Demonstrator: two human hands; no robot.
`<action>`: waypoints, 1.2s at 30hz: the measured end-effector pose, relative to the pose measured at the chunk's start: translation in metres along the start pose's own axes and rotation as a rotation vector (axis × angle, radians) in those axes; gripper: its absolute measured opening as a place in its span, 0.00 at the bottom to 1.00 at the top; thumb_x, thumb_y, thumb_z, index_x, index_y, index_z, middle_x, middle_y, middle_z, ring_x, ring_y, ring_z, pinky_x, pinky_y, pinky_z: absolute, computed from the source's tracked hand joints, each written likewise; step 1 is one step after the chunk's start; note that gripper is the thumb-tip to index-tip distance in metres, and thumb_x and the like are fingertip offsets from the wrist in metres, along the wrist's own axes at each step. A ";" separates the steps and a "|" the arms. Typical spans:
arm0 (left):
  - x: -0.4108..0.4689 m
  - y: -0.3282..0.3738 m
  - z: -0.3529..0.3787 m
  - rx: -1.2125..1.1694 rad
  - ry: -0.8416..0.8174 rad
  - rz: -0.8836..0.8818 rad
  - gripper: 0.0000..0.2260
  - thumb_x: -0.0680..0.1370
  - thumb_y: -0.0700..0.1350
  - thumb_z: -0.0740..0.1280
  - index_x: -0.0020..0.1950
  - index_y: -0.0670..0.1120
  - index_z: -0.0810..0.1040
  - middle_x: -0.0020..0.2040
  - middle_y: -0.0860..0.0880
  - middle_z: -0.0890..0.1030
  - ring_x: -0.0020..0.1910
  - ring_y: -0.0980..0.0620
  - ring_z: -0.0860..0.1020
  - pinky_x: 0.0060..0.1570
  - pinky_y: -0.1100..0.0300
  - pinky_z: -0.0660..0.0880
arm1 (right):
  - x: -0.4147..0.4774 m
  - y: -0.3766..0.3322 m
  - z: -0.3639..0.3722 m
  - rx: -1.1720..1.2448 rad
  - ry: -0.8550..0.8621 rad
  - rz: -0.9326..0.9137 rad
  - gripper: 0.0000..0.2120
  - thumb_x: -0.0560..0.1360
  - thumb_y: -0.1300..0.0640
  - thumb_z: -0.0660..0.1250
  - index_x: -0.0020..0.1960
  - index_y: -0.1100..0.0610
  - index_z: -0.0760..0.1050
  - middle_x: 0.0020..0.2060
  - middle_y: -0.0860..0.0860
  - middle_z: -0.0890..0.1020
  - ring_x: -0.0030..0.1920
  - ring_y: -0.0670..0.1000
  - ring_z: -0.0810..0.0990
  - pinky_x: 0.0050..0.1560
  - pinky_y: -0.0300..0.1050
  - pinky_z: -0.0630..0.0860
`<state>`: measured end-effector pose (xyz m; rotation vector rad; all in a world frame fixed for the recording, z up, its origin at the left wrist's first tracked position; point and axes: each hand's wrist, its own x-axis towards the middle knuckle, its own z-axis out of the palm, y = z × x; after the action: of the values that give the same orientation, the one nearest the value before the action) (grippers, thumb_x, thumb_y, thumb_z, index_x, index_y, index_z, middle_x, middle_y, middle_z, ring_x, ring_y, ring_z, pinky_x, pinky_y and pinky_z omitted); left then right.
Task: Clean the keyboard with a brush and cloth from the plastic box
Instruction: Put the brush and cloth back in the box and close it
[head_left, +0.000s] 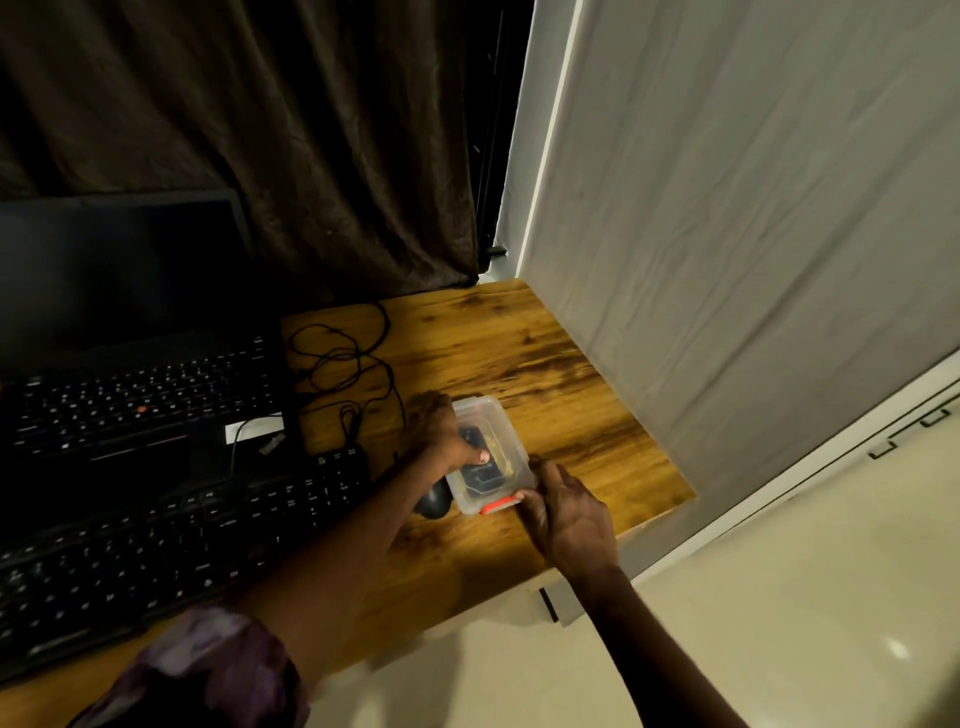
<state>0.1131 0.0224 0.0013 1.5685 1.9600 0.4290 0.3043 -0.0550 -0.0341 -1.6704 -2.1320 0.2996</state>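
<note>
We see the left hand (434, 434) clamped on the clear plastic box (493, 413) from its left side, the thumb laid across the lid and the fingers curled over the far left edge. The right hand (563, 512) grips the box's near right corner, fingertips against the orange latch (497, 505). The box sits on the wooden desk (519, 343), just right of the black mouse (432, 501) and the keyboard (156, 545). Through the lid we make out only dark shapes (480, 475); we cannot tell brush from cloth. The left palm hides part of the box, and the laptop (130, 395) is cut off at the left.
</note>
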 end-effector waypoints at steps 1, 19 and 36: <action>0.001 0.000 0.000 0.000 -0.003 0.002 0.45 0.65 0.52 0.81 0.74 0.43 0.61 0.73 0.43 0.63 0.71 0.43 0.65 0.66 0.54 0.69 | 0.000 0.001 0.001 0.006 0.000 0.004 0.24 0.79 0.36 0.50 0.66 0.49 0.69 0.53 0.49 0.82 0.49 0.52 0.82 0.44 0.48 0.80; 0.036 -0.017 -0.007 -0.424 -0.082 -0.155 0.18 0.71 0.36 0.77 0.56 0.43 0.75 0.52 0.46 0.77 0.52 0.48 0.76 0.45 0.59 0.71 | 0.012 0.008 -0.005 0.224 -0.161 0.237 0.21 0.75 0.35 0.65 0.66 0.40 0.70 0.55 0.44 0.81 0.54 0.51 0.79 0.55 0.50 0.77; 0.033 -0.028 0.005 -0.351 0.020 0.067 0.22 0.69 0.34 0.77 0.62 0.39 0.80 0.56 0.43 0.82 0.54 0.47 0.79 0.45 0.64 0.70 | 0.011 -0.005 -0.026 0.143 -0.254 0.283 0.36 0.68 0.34 0.74 0.72 0.42 0.69 0.64 0.49 0.77 0.64 0.53 0.73 0.64 0.46 0.69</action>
<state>0.0898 0.0466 -0.0270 1.4088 1.7353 0.7727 0.3095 -0.0479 -0.0068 -1.9334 -1.9839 0.7666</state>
